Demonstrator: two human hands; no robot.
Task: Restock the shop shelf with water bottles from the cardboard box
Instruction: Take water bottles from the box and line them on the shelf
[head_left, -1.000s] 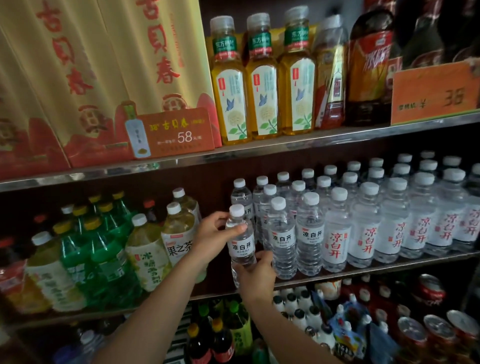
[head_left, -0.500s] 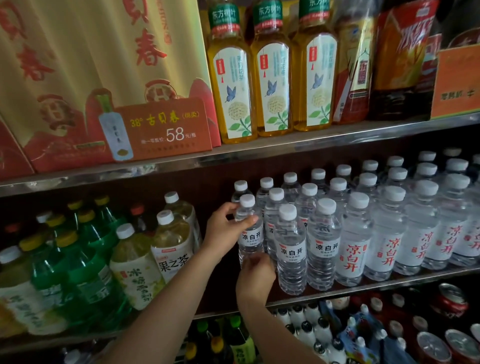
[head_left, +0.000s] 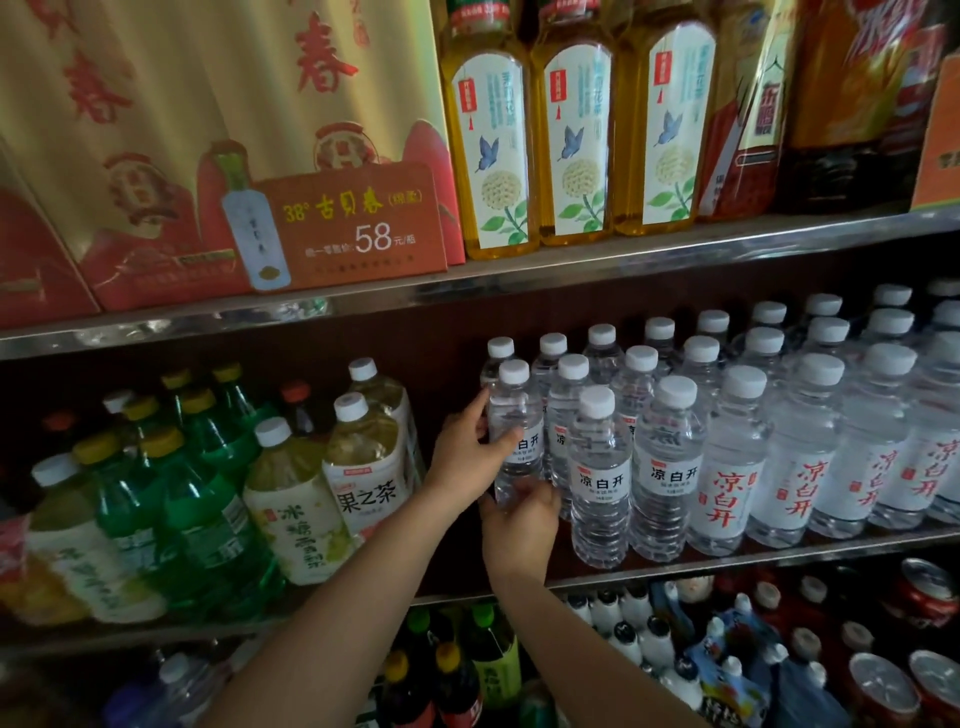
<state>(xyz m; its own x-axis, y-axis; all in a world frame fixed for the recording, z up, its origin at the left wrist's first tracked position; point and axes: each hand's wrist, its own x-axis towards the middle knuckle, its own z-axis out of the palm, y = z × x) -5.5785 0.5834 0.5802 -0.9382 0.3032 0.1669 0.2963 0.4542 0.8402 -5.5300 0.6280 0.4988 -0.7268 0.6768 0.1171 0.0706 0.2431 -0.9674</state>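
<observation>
- The water bottle (head_left: 514, 415) with the white cap stands up straight at the left end of the water rows on the middle shelf (head_left: 675, 564), touching the next bottles.
- The left hand (head_left: 467, 452) grips its left side — thumb across the front by the label, fingers curled round the back.
- The right hand (head_left: 519, 525) holds it low down, fingers wrapped round the bottom part.
- More water bottles (head_left: 727, 447) fill the shelf to the right, some with black words, some with red.
- Green bottles (head_left: 197, 483) and tea bottles (head_left: 363, 457) stand to the left, apart from the hands.
- Up above are yellow bottles (head_left: 571, 140) and an orange price sign (head_left: 353, 223) — it says 58.
</observation>
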